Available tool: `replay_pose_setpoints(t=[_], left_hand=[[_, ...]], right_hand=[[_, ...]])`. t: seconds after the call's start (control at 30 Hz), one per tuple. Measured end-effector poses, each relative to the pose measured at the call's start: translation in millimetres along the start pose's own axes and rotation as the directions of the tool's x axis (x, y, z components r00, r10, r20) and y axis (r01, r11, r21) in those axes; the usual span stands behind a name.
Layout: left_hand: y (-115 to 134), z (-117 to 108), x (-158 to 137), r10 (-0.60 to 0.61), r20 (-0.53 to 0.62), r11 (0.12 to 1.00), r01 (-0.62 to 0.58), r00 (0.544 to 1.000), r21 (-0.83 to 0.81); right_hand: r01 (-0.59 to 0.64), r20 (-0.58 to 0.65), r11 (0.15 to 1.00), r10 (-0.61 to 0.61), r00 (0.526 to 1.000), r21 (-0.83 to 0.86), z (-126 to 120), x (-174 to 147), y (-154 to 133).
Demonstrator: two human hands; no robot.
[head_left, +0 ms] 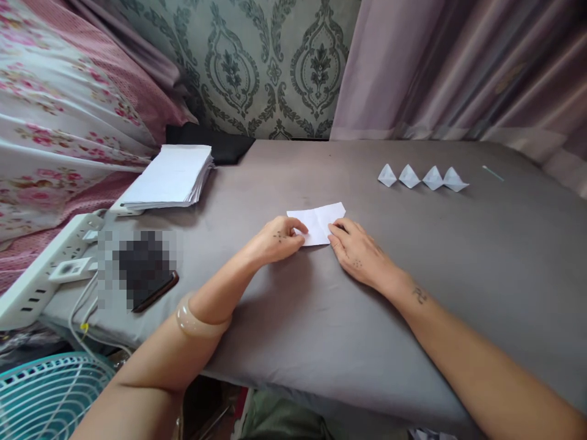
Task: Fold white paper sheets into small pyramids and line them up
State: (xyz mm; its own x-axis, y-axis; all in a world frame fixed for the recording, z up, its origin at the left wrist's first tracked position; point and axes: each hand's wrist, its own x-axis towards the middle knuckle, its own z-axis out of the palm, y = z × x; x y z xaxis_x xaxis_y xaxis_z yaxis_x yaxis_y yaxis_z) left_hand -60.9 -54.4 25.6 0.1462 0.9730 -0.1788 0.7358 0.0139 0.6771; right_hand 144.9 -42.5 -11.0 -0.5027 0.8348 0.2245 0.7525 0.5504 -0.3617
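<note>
The white paper (317,221), with a crease, is in the centre of view, on or just above the grey table (468,263), I cannot tell which; the left hand (278,238) grips its edge at 8 o'clock between thumb and fingers; the right hand (358,250) is closed on its edge at 4 o'clock; seen from it, four folded shapes (431,178) stand in a row toward 2 o'clock; the paper stack (167,174) lies toward 10 o'clock.

Rear wall (275,67): grey-green, dark damask motif. Right: mauve curtain (403,67), hanging in folds to the back edge of the surface (481,256), which is covered in grey-taupe cloth. Left: white drape (50,104), pink-red floral print. Lighting diffuse; shadows soft-edged.
</note>
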Motion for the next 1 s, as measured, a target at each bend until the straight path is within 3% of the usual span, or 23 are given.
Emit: replay_pose_setpoints(t=[0.1, 0.17, 0.33, 0.53, 0.63, 0.83, 1.0], left_hand=[[6.7, -1.3, -7.5, 0.028, 0.137, 0.999, -0.031, 0.99, 0.021], [6.3, 0.4, -9.3, 0.056, 0.163, 0.996, -0.066, 0.985, 0.057], [-3.6, 10.2, -8.9, 0.22, -0.014, 0.953, -0.212, 0.975, 0.217], [-5.5, 16.9, -3.7, 0.398, -0.186, 0.858, -0.294, 0.898, 0.421], [-5.9, 17.8, 3.6, 0.484, -0.184, 0.812, -0.361, 0.855, 0.459], [-7.7, 16.6, 21.5, 0.386, -0.082, 0.886, -0.344, 0.919, 0.311], [-6.0, 16.9, 35.0, 0.309, -0.13, 0.923, -0.263, 0.942, 0.281]], right_hand=[[0.017, -0.035, 0.992, -0.012, 0.999, 0.127, 1.6, 8.4, 14.8], [0.027, -0.058, 0.987, -0.018, 0.998, 0.161, 3.6, 11.6, 21.7], [0.102, -0.105, 0.986, -0.089, 0.991, 0.134, 7.1, 14.4, 24.9], [0.212, -0.043, 0.967, -0.208, 0.977, 0.144, 1.0, 8.2, 23.6], [0.233, 0.01, 0.967, -0.235, 0.972, 0.107, -5.9, 1.8, 21.2], [0.292, 0.084, 0.954, -0.297, 0.951, 0.07, -18.3, -5.9, 21.0], [0.275, 0.133, 0.959, -0.282, 0.95, 0.073, -25.0, -10.0, 24.2]])
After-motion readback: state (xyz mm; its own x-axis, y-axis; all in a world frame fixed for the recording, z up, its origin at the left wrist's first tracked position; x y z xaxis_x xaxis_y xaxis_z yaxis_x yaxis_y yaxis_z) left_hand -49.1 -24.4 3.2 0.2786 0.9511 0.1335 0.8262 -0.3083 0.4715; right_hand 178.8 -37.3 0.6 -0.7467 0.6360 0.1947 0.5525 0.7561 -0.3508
